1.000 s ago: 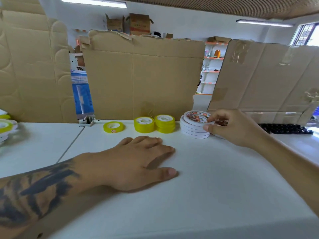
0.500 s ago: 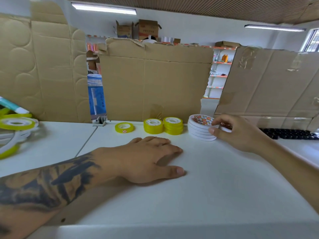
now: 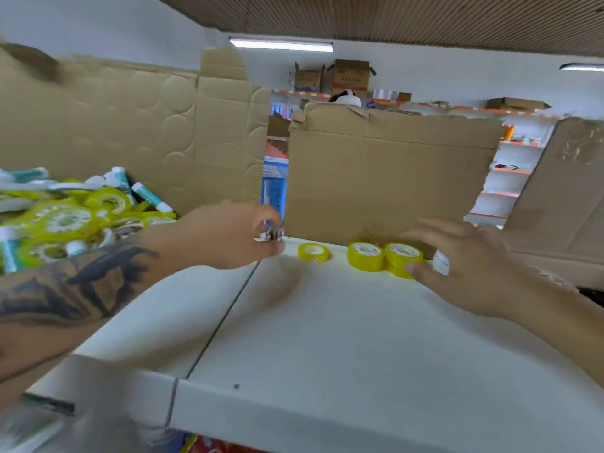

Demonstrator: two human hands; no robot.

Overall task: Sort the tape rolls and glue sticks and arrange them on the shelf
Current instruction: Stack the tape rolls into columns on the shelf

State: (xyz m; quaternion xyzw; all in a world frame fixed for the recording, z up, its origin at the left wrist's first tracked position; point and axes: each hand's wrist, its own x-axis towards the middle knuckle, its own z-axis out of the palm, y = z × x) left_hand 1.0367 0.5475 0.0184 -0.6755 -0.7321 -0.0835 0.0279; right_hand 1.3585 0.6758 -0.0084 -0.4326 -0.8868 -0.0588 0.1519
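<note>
On the white shelf (image 3: 327, 338), by the cardboard back wall, stand a flat yellow tape roll (image 3: 313, 251), a thicker yellow roll (image 3: 365, 256) and a stacked yellow pair (image 3: 403, 256). My right hand (image 3: 464, 269) hovers just right of them with fingers spread and holds nothing. It covers most of the white tape stack (image 3: 441, 261), of which only a sliver shows. My left hand (image 3: 228, 237) is lifted above the shelf near the back, fingers loosely curled and blurred, with nothing in it. A mixed pile of tape rolls and glue sticks (image 3: 65, 220) lies at the far left.
Cardboard sheets (image 3: 385, 184) wall off the back of the shelf. A small metal bracket (image 3: 273, 235) sits at the seam between the two shelf boards, right by my left fingertips. Store shelving (image 3: 510, 171) shows through a gap at the right.
My left hand has lifted off the shelf and moved back and left. My right hand has let go of the white tape stack and spread open. The view has swung left, bringing the pile in.
</note>
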